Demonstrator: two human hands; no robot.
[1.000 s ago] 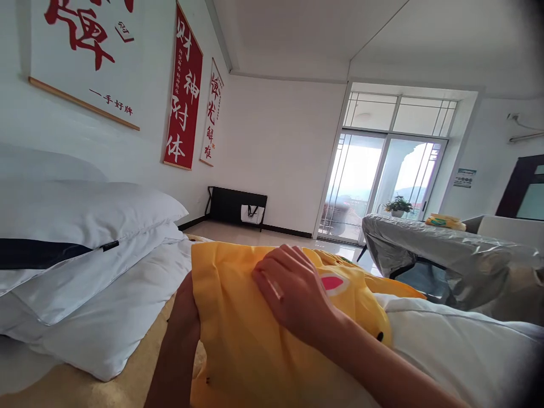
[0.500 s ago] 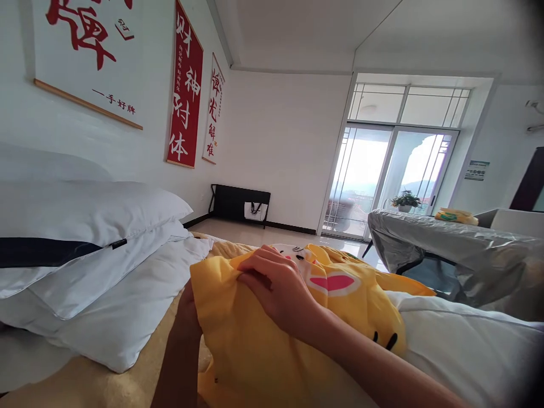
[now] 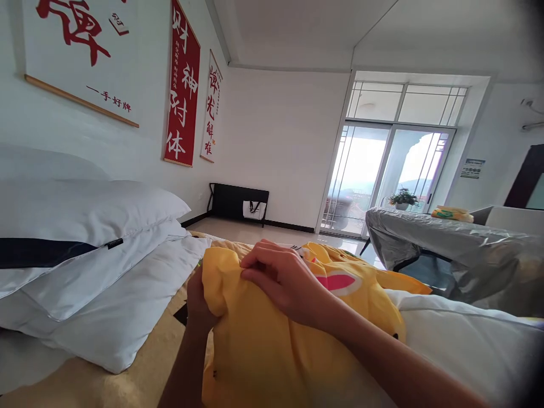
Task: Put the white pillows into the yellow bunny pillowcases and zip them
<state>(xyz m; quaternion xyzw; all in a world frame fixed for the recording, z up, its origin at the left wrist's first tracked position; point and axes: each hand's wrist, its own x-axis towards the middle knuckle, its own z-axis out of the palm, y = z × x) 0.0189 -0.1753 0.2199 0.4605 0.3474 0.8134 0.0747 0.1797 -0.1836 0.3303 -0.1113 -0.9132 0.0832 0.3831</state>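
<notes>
A yellow cloth cover, seemingly a pillowcase (image 3: 250,340), with pink shapes and a cartoon print, is spread before me on the bed. My right hand (image 3: 293,283) pinches its upper edge, thumb and fingers together. At the left edge my left hand (image 3: 200,300) grips the same cloth; its fingers are mostly hidden behind the bunched fabric. To the right, a white pillow or quilt (image 3: 459,328) lies against the yellow cloth, and I cannot tell whether part of it is inside.
White pillows (image 3: 93,209) are stacked on the bed at left. A tan patterned sheet (image 3: 140,368) lies beneath. A plastic-covered table (image 3: 425,232) bears a potted plant (image 3: 403,198) and a yellow packet (image 3: 453,214). A folded black item (image 3: 229,201) leans against the far wall.
The cloth's left corner has been bunched and folded over by my left hand, which has moved slightly right and up. My right hand keeps its pinch. The view has shifted slightly.
</notes>
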